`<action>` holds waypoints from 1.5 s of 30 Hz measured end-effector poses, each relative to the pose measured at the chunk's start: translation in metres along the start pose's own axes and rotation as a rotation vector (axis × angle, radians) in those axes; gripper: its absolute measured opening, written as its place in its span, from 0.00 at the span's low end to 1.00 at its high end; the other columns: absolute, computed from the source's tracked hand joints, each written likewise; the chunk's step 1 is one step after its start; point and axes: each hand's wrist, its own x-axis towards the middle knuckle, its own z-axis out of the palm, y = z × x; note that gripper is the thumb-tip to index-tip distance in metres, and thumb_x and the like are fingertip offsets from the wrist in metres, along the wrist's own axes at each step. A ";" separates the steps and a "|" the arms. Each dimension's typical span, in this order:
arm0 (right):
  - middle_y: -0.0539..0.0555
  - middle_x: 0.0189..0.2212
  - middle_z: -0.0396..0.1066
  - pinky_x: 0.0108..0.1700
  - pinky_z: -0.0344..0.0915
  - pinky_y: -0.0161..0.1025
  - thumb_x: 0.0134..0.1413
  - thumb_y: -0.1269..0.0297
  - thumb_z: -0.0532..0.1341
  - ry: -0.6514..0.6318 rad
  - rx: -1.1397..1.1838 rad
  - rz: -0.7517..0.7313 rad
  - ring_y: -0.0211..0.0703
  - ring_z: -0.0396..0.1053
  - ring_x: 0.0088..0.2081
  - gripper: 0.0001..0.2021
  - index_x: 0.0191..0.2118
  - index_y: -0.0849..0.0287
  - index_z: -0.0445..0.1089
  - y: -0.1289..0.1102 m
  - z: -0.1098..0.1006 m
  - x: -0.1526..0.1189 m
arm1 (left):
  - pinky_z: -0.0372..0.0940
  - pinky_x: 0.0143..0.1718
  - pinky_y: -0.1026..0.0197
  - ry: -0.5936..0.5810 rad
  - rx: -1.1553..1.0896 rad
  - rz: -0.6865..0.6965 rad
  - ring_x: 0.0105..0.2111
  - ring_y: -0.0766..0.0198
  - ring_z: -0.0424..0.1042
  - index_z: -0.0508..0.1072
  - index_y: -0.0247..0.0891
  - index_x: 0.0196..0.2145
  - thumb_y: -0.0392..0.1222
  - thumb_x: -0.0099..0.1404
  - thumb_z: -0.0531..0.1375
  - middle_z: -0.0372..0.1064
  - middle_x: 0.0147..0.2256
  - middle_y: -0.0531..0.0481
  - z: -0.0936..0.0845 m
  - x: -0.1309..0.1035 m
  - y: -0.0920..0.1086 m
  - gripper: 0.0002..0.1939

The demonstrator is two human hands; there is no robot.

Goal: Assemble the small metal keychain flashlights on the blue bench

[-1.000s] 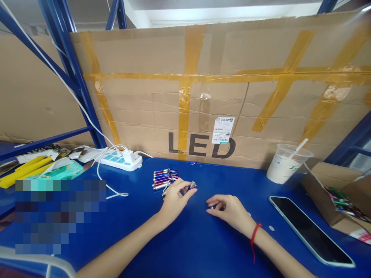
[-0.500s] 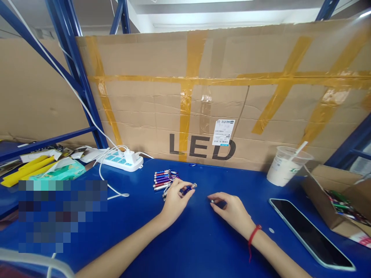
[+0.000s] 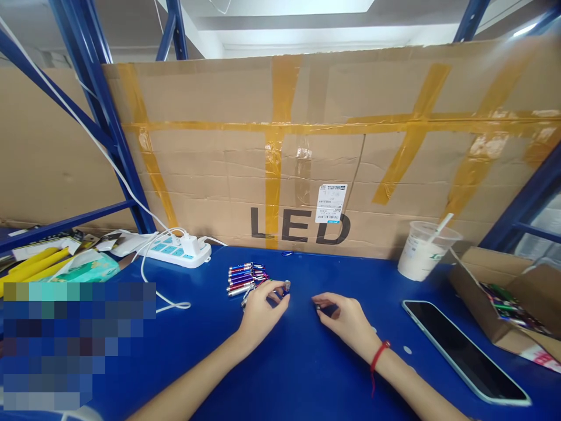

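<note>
Near the middle of the blue table (image 3: 280,374), my left hand (image 3: 263,309) pinches a small dark blue pen-like item with a silver end (image 3: 287,286). Just behind that hand lies a row of several metallic blue, purple, red and silver pen-like items (image 3: 245,277), partly covered by the fingers. My right hand (image 3: 344,316), with a red string at the wrist, is to the right and apart from the left. Its thumb and fingers close round a tiny silver piece (image 3: 318,307), mostly hidden.
A power strip (image 3: 175,251) with white cables is at the back left, beside yellow items (image 3: 37,266). On the right are a phone (image 3: 467,351), a plastic cup (image 3: 421,257) and an open box (image 3: 477,304) of pens. Cardboard (image 3: 210,169) stands behind.
The blue item in my left hand has turned more upright, its silver end facing up. My right hand keeps nearly the same pose. The whole view has shifted slightly.
</note>
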 end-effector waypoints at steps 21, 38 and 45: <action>0.51 0.34 0.75 0.30 0.73 0.33 0.47 0.65 0.56 -0.044 0.030 -0.011 0.43 0.74 0.35 0.11 0.36 0.57 0.73 0.009 -0.009 0.001 | 0.70 0.18 0.69 -0.053 -0.333 -0.275 0.33 0.61 0.72 0.74 0.36 0.39 0.39 0.53 0.59 0.71 0.34 0.48 -0.007 0.000 0.010 0.14; 0.52 0.29 0.70 0.28 0.67 0.33 0.49 0.60 0.59 -0.083 0.001 -0.075 0.37 0.68 0.27 0.12 0.39 0.58 0.72 0.021 -0.010 0.006 | 0.69 0.24 0.66 0.007 -0.135 -0.047 0.36 0.58 0.72 0.77 0.37 0.31 0.46 0.56 0.59 0.73 0.38 0.45 -0.007 0.000 0.005 0.11; 0.51 0.28 0.70 0.28 0.62 0.34 0.51 0.55 0.58 -0.167 -0.109 -0.066 0.37 0.66 0.25 0.11 0.31 0.57 0.73 0.015 -0.011 0.004 | 0.65 0.44 0.52 0.070 0.202 0.204 0.42 0.55 0.69 0.76 0.40 0.27 0.40 0.55 0.61 0.73 0.34 0.48 -0.006 0.002 -0.004 0.04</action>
